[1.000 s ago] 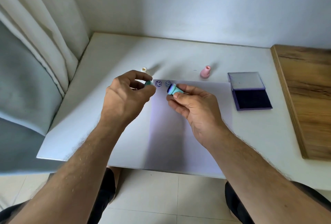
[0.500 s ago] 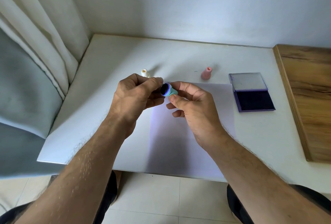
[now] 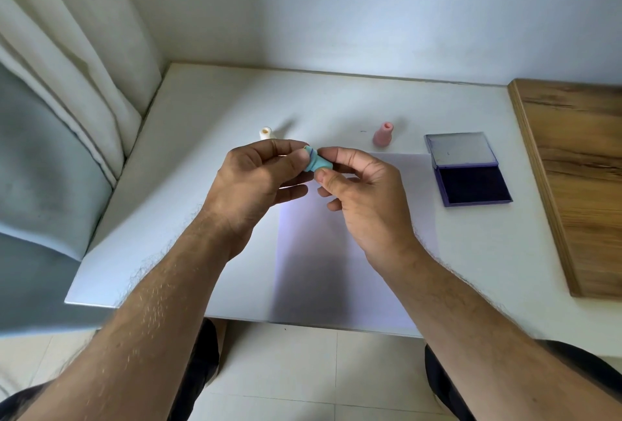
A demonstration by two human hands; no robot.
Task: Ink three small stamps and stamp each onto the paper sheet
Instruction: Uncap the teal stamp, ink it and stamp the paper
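the teal stamp [image 3: 317,163] is sitting just above the centre of the frame, lifted off the table and tilted, its narrow end pointing lower right and its wider end, edged with a thin line of dark ink, pointing upper left. the right hand [image 3: 361,195] is pinching the narrow end between its thumb and curled forefinger, with the other fingers loosely folded beneath. the left hand [image 3: 255,181] is closing around the wider end, its curled fingers and thumb covering the stamp's face, so whether a cap is going on there cannot be told. both hands are hovering over the top edge of the white paper sheet [image 3: 336,252], which is lying flat in the middle of the white table [image 3: 208,110]; the upper part of the sheet is hiding behind the hands, so any prints there cannot be seen. a cream stamp [image 3: 266,133] is standing upright just above the left hand's knuckles, partly hidden by them. a pink stamp [image 3: 383,135] is standing upright right of centre, just beyond the sheet's top edge. the ink pad [image 3: 469,173] is lying open to the right of the paper, its lid folded back and its dark pad facing up. a wooden board [image 3: 579,168] is running along the right edge of the frame, and a pale curtain [image 3: 67,50] is hanging at the upper left.
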